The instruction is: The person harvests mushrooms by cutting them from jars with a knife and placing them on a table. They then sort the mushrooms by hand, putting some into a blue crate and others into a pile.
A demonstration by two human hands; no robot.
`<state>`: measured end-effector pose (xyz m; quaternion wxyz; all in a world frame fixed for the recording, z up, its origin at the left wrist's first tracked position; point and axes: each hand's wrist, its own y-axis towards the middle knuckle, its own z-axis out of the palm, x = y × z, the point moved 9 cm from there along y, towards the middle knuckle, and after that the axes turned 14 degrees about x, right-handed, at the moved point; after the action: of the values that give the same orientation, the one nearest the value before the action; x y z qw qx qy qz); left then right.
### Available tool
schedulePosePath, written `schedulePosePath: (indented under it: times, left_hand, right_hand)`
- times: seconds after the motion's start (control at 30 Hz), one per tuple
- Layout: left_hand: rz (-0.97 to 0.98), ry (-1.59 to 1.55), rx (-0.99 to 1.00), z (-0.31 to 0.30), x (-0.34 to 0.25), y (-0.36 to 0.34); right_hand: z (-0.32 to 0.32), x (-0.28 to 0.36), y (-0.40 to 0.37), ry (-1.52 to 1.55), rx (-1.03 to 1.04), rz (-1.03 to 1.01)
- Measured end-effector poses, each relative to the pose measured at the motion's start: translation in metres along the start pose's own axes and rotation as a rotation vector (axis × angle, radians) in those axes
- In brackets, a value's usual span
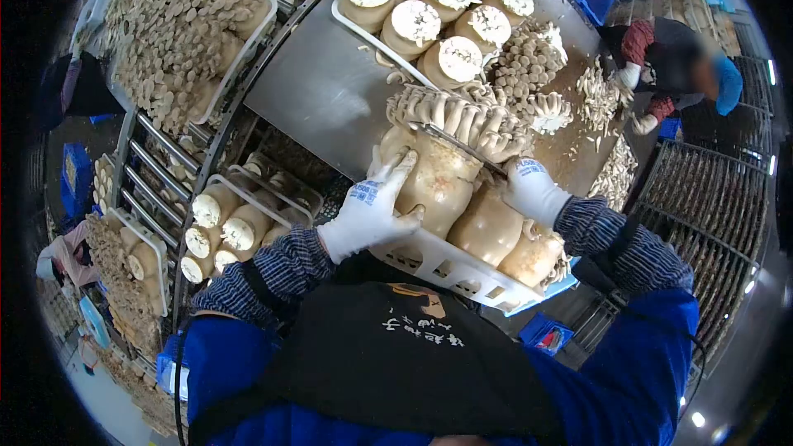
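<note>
My left hand (373, 208), in a white glove, grips the near-left side of a pale, rounded mushroom-growing bottle (434, 182). A cluster of mushrooms (462, 120) with thick stems and brown caps sprouts from the top of that bottle. My right hand (533, 190), gloved too, is closed at the right end of a knife (454, 140), whose handle it hides. The thin blade lies across the base of the stems, touching the cluster. More bottles (487, 227) stand beside it in a white plastic crate (462, 272) in front of my body.
A metal table (318, 87) bears a crate of bottles with cut white tops (415, 22), mushroom clusters (529, 58) and loose trimmings (599, 95). A co-worker (673, 54) handles mushrooms across it. Roller conveyors (165, 144) with loaded crates run left; a rack (702, 206) stands right.
</note>
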<state>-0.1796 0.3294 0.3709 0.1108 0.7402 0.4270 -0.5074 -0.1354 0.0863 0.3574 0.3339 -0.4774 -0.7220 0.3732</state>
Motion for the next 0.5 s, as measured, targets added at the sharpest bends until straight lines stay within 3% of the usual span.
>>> schedulePosePath:
  times: [0.13,0.23,0.3,0.37,0.4,0.5]
  left_hand:
    - [0.007,-0.028,0.010,0.002,-0.003,-0.002]
    - [0.026,-0.015,0.006,-0.002,-0.007,0.003]
    - [-0.022,-0.103,0.102,0.006,-0.004,0.001]
    - [-0.002,-0.093,0.099,0.010,-0.004,0.002]
    - [-0.008,-0.055,0.104,0.012,-0.006,0.004]
    - [0.064,0.009,0.074,0.014,-0.008,-0.001]
  right_hand:
    - [-0.001,0.003,-0.002,-0.019,-0.160,-0.065]
    - [-0.005,0.005,0.000,-0.009,-0.020,-0.044]
    - [0.004,0.007,0.009,0.003,-0.036,-0.072]
    - [-0.006,0.017,0.016,0.001,-0.210,-0.213]
    - [0.010,0.018,0.044,0.018,0.068,-0.077]
    - [0.021,0.008,0.050,0.064,-0.093,-0.052]
